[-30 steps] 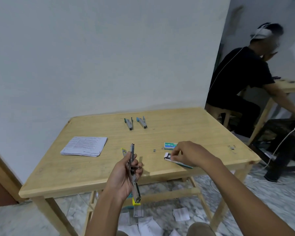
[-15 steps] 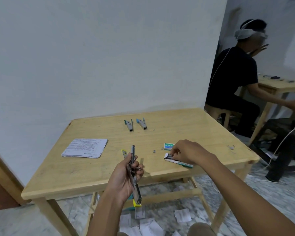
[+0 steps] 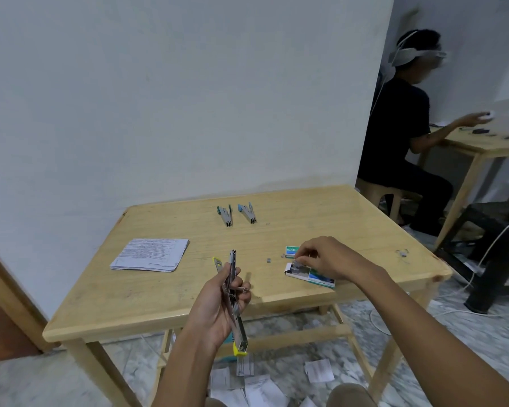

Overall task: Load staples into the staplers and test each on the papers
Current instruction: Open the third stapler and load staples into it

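Head view: the right hand (image 3: 326, 257) has risen slightly from the open staple box (image 3: 312, 276) on the table (image 3: 159, 304). Its fingers are pinched, but whether on staples cannot be told. The left hand (image 3: 218, 306) still grips the opened stapler (image 3: 232, 289), which looks ready for loading.

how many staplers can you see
3: yellow-tipped stapler in the left hand; green stapler and blue stapler side by side near the table's far edge. Small items on the other table are unclear.
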